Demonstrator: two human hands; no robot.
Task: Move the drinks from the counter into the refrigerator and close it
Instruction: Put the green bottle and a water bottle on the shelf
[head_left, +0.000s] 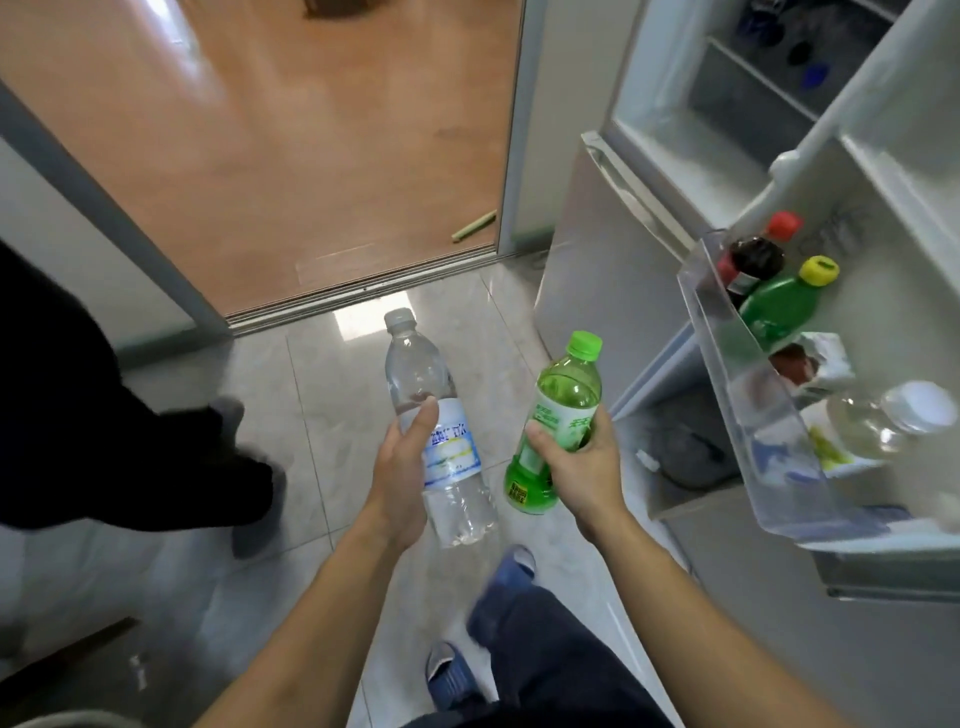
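Clear plastic water bottle (435, 431) sits in the left hand (400, 467), fingers wrapped round its label; the green drink bottle (558, 431) is gripped likewise by the right hand (576, 467). Both hang over the tiled floor (311, 415), beside the open refrigerator's door shelf (737, 405), which carries other bottles.

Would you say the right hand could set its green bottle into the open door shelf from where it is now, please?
Probably yes. The right hand holds the green bottle just left of the door shelf, with nothing between them, though the shelf already looks crowded with bottles.
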